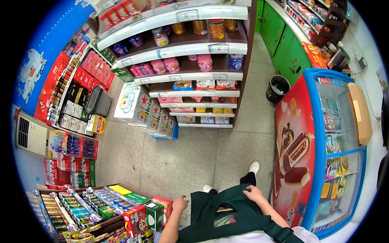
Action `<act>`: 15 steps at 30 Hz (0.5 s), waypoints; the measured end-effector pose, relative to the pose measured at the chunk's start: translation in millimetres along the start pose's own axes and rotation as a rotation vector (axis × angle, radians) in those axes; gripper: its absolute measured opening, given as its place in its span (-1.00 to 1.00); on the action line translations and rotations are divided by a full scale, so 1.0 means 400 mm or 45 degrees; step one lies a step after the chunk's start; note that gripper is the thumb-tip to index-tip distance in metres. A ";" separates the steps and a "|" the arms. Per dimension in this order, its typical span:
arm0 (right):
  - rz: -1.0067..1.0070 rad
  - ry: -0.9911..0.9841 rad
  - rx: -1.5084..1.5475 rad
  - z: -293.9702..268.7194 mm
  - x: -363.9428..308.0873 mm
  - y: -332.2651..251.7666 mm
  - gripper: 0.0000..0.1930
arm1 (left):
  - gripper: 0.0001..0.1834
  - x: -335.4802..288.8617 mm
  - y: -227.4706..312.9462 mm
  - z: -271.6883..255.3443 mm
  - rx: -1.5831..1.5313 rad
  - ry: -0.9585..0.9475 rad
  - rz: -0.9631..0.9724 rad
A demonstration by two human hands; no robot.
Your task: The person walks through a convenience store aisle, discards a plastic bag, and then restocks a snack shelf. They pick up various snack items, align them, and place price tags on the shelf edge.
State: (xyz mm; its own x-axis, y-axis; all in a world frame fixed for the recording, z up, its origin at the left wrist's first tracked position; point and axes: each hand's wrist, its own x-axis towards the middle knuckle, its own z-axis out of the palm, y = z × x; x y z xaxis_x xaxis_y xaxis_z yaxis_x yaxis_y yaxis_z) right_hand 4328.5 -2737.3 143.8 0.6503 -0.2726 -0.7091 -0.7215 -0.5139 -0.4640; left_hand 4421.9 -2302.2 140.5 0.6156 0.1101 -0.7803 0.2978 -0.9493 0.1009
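My left hand (179,203) hangs beside my dark green apron (221,220), its fingers loosely bent and apart, with nothing seen in them. The nearest goods to it are a red carton (163,205) and a green box (154,216) at the end of a low display. At the apron's right edge is my right hand (254,194), fingers loosely spread and seemingly empty. Whether it touches the cloth I cannot tell. Below the apron, one white shoe (254,167) is forward of the other.
A tall shelf unit (200,50) with jars and packets stands ahead, stacked beer cartons (139,106) at its left. On the right are an ice-cream freezer (298,150), a black bin (278,88) and green cabinets (285,44). The low display (107,222) borders the grey floor (162,162) at left.
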 end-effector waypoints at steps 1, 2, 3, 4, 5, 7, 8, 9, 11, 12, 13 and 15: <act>-0.017 -0.022 0.003 0.023 -0.009 -0.050 -0.43 | -0.48 0.003 -0.045 -0.023 0.007 0.041 0.003; -0.036 -0.030 -0.005 0.033 -0.024 -0.106 -0.43 | -0.48 0.006 -0.087 -0.041 0.011 0.084 0.004; -0.084 -0.027 0.010 0.047 -0.035 -0.145 -0.44 | -0.47 0.014 -0.114 -0.074 0.016 0.144 0.013; -0.132 -0.025 0.024 0.055 -0.047 -0.182 -0.44 | -0.47 0.011 -0.142 -0.099 -0.031 0.121 -0.018; -0.181 -0.026 0.035 0.058 -0.057 -0.218 -0.45 | -0.47 0.012 -0.158 -0.119 -0.030 0.150 0.011; -0.254 0.024 -0.017 0.036 -0.100 -0.303 -0.47 | -0.47 0.012 -0.168 -0.168 -0.024 0.206 0.076; -0.290 0.047 -0.054 0.020 -0.119 -0.345 -0.47 | -0.47 0.013 -0.166 -0.191 -0.051 0.224 0.126; -0.320 0.074 -0.092 0.008 -0.130 -0.368 -0.47 | -0.47 0.012 -0.142 -0.216 -0.078 0.236 0.182; -0.395 0.126 -0.105 0.002 -0.124 -0.387 -0.49 | -0.48 0.011 -0.088 -0.252 -0.133 0.243 0.274; -0.418 0.144 -0.105 -0.006 -0.120 -0.410 -0.49 | -0.49 0.013 -0.058 -0.268 -0.167 0.249 0.309; -0.441 0.162 -0.104 -0.010 -0.116 -0.423 -0.50 | -0.49 0.016 -0.031 -0.282 -0.199 0.256 0.343; -0.549 0.223 -0.147 -0.001 -0.078 -0.427 -0.51 | -0.50 0.026 0.020 -0.300 -0.256 0.309 0.445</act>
State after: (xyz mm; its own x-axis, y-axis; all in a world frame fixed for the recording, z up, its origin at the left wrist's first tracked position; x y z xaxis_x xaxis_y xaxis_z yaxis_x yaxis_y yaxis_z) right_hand 4431.7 -2641.4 245.5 0.9219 -0.1425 -0.3602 -0.3525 -0.6944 -0.6273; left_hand 4518.2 -2273.5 207.2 0.8498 -0.1172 -0.5139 0.1633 -0.8685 0.4680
